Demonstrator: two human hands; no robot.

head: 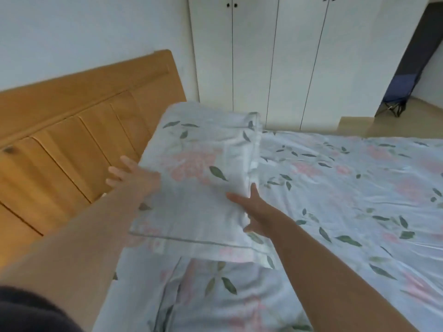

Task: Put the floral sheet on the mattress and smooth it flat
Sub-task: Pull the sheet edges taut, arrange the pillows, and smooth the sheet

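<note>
I saw the floral sheet (347, 188), pale blue with pink blooms, lying spread and faintly creased beside the wooden headboard (72, 140). The left hand (128, 174) and the right hand (254, 212), fingers straight and splayed, pressed a matching pillow (196, 168) between them.

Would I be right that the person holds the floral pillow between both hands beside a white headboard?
No: in the head view the headboard is orange-brown wood, not white; the floral pillow is between the left hand and right hand.
</note>
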